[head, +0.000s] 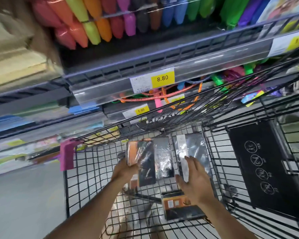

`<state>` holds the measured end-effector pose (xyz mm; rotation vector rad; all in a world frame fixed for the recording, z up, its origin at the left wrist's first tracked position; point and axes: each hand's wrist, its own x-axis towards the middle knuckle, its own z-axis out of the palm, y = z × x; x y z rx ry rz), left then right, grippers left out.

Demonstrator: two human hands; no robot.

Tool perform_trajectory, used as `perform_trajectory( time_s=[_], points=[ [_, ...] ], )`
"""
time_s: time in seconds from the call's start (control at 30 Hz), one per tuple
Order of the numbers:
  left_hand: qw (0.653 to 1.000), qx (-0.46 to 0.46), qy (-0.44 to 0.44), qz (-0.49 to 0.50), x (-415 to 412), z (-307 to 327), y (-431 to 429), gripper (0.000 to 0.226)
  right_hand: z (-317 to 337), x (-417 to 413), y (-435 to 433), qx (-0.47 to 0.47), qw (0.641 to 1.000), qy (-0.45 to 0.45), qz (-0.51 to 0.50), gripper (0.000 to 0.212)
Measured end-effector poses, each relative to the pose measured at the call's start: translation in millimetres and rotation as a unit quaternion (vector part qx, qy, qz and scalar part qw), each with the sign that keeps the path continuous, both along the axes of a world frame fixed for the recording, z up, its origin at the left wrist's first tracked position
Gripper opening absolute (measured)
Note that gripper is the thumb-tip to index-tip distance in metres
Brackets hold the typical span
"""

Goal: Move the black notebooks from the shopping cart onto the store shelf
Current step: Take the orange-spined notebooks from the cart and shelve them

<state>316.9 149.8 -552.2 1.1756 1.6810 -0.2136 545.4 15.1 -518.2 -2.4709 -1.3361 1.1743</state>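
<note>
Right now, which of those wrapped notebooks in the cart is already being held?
The notebook with the orange band, furthest left: the left hand grips its lower edge and it is tilted. The right hand is open over the white-banded notebook, not gripping it.

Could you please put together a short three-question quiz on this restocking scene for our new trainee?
1. True or false: the left hand has a grip on a black notebook above the shopping cart.
2. What does the right hand touch? A) the yellow 8.80 price tag B) a wrapped notebook with a white band C) the pink cart handle
3. Fill in: the notebook with an orange label lies ____ the cart.

Key: 1 true; 2 B; 3 inside, near the person.
</note>
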Motion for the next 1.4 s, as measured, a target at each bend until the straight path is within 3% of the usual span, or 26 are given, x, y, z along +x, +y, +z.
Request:
perform_trajectory(
  time_s=[0.13,0.2,0.27,0.4,0.5,0.73,0.83,0.97,1.03,1.17,1.3,1.4],
  points=[
    [0.999,0.026,0.015,0.034,-32,34,-14,0.025,-4,-20,19,-0.055,0.994,0.082,-0.043,0.08],
    [0.998,0.033,0.021,0.052,-43,47,-20,0.012,-17,-34,27,-0.067,0.993,0.082,-0.059,0.074],
    [0.997,0.035,0.024,0.061,-51,55,-25,0.002,-36,-47,36,-0.073,0.991,0.072,-0.083,0.09],
    [0.997,0.021,0.008,0.075,-57,62,-33,0.007,-57,-71,56,-0.158,0.985,0.029,-0.068,0.138],
    [0.995,0.011,-0.006,0.096,-59,64,-36,0.018,-64,-79,65,-0.197,0.979,-0.003,-0.044,0.145],
    [0.99,-0.008,-0.012,0.138,-64,62,-37,0.011,-76,-79,74,-0.201,0.975,-0.094,-0.003,0.151],
    [0.988,-0.007,-0.022,0.155,-67,64,-36,0.012,-74,-72,73,-0.18,0.978,-0.104,-0.015,0.142],
    [0.984,-0.034,-0.029,0.173,-68,76,-38,0.024,-57,-65,74,-0.159,0.976,0.07,-0.132,0.07],
    [0.982,-0.05,-0.038,0.179,-69,89,-40,0.032,-36,-61,73,-0.162,0.965,0.122,-0.167,0.05],
    [0.971,-0.068,-0.064,0.221,-68,129,-41,0.067,17,-53,56,-0.143,0.96,0.157,-0.181,0.036],
    [0.967,-0.057,-0.113,0.222,-61,176,-42,0.043,87,-39,33,-0.117,0.947,0.22,-0.202,0.027],
    [0.961,-0.05,-0.153,0.226,-55,216,-42,0.049,128,-26,19,-0.085,0.938,0.262,-0.211,0.06]
  ],
)
